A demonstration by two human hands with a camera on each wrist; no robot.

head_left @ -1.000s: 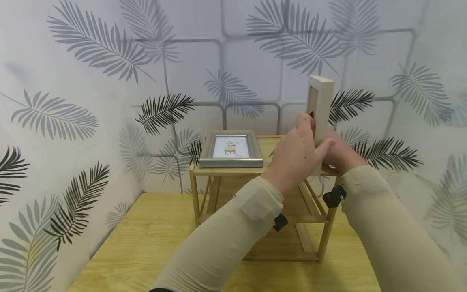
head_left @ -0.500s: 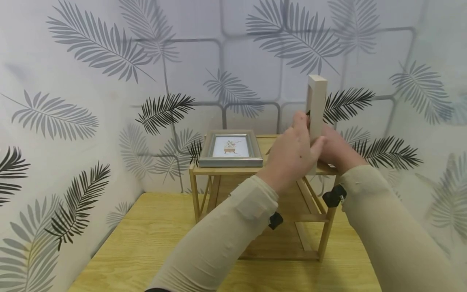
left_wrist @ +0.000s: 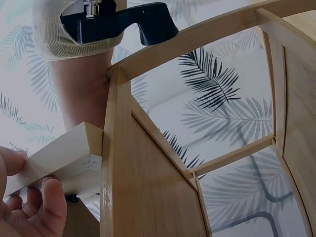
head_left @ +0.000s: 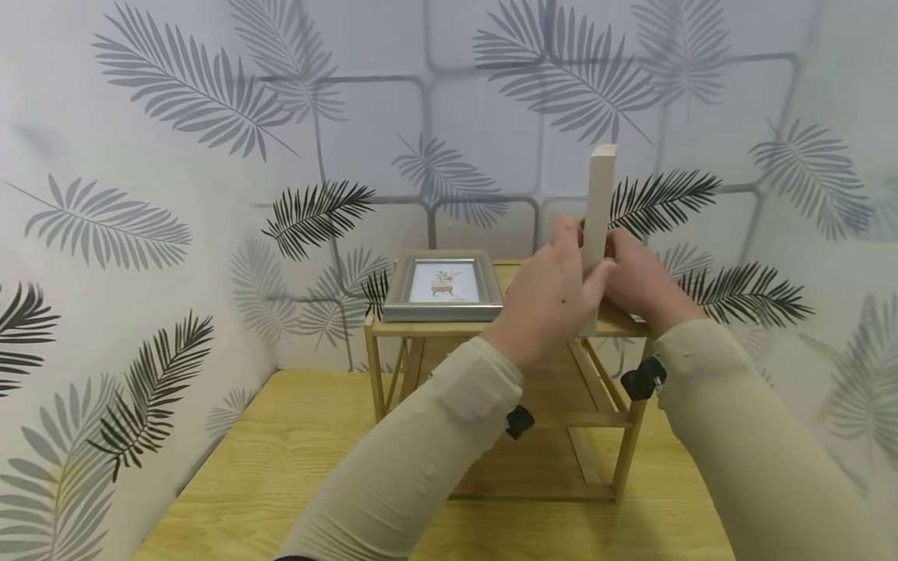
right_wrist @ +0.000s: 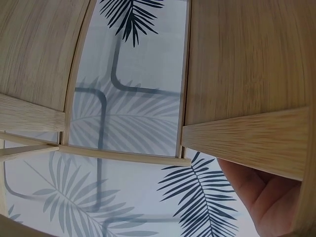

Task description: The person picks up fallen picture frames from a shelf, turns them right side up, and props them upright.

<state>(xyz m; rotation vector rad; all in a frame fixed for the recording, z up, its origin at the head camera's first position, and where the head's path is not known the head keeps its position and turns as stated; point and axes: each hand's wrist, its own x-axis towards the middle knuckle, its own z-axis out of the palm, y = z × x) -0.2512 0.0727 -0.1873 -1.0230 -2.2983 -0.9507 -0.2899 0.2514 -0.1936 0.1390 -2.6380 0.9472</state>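
Left hand [head_left: 554, 300] and right hand [head_left: 641, 282] gripping an upright cream wooden picture frame [head_left: 599, 204] between curled fingers, silver-framed plant picture [head_left: 444, 287] lying left of the fingers, bamboo shelf rack [head_left: 393, 327] standing beneath both

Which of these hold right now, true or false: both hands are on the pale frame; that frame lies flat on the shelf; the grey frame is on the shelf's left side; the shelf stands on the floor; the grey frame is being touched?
1. Both the left hand and the right hand grip the pale frame. True.
2. The pale frame lies flat on the shelf. False: it stands upright, edge-on to the head camera.
3. The grey frame sits on the left part of the shelf top. True.
4. The shelf stands on the floor. False: it stands on a wooden table.
5. A hand touches the grey frame. False: both hands are clear of it.
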